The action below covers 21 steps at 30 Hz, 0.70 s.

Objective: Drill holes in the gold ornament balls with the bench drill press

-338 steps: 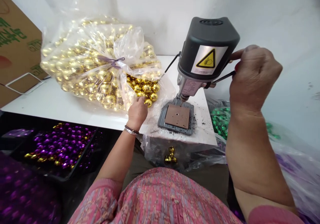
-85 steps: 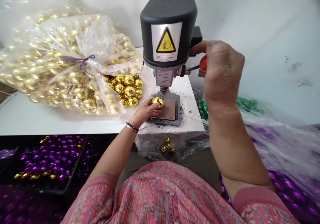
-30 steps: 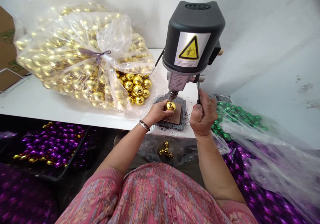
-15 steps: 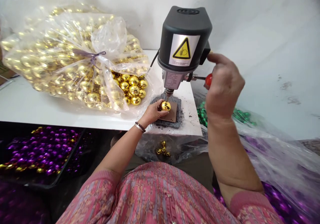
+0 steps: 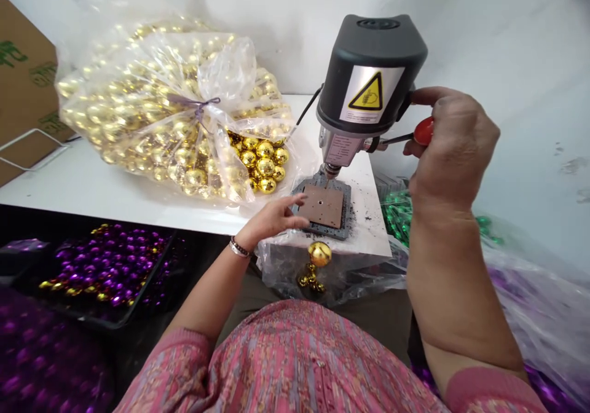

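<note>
A small black drill press [image 5: 375,75] with a yellow warning label stands at the table's right end. My right hand [image 5: 454,136] is closed round the red knob [image 5: 423,131] of its feed lever. My left hand [image 5: 274,219] holds nothing, its fingers apart at the left edge of the brown board [image 5: 329,207] on the press base. That board has a small hole. One gold ball [image 5: 319,254] is in the air just past the table's front edge, above several gold balls [image 5: 311,279] in a clear plastic bag below.
A tied clear bag of gold balls [image 5: 152,118] fills the table's left, torn near loose gold balls [image 5: 265,166]. Dark shavings surround the base. Purple balls [image 5: 110,262] lie in a black tray at lower left. A cardboard box [image 5: 27,93] stands left; green balls [image 5: 397,216] lie right.
My left hand has let go of the gold ball, which has dropped off the board towards me. The fingers have spread. My right hand still holds the knob. The view has shifted left.
</note>
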{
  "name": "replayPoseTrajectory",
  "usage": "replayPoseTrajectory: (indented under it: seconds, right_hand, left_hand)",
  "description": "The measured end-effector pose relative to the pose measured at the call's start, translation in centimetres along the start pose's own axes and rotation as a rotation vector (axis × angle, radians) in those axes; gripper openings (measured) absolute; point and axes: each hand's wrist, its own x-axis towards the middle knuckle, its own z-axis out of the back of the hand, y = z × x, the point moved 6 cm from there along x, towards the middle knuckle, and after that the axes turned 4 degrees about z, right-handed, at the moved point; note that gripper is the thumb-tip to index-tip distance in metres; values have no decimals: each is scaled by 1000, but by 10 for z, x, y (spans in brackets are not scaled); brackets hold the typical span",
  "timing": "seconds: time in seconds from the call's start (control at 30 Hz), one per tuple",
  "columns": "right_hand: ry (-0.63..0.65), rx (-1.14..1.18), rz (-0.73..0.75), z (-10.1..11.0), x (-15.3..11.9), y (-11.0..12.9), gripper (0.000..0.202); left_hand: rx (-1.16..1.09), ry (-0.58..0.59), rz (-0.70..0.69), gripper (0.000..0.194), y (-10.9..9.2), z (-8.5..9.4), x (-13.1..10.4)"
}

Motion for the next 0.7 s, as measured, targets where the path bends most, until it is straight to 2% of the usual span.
replayPoseTrajectory:
  seconds: [0.13,0.2,0.23,0.33,0.47,0.53,0.63,0.7]
  right_hand:
    - [1,1,-2,1,-2,1,35]
    - [9,0,-1,1,-4,1,34]
    - [15,-4,0,1,-4,1,35]
    - [29,-28,5,1,-6,2,36]
    - [42,-34,-14,1,-8,4,36]
    - [41,-30,-18,1,-9,5,36]
    - [31,-38,-15,1,-10,6,35]
    - [26,-40,-15,1,-11,7,34]
  left_hand:
    - [198,-559,188,39,13,66,24]
    - [290,-712,270,43,18,85,33]
    - [317,-730,310,48,20,88,38]
    - [358,-671,405,69,29,86,50]
    - [371,-673,459,58,31,84,51]
    - [308,-674,434,55,29,84,48]
    - [-56,-607,321,57,23,75,40]
    - [-436,-450,274,52,19,57,36]
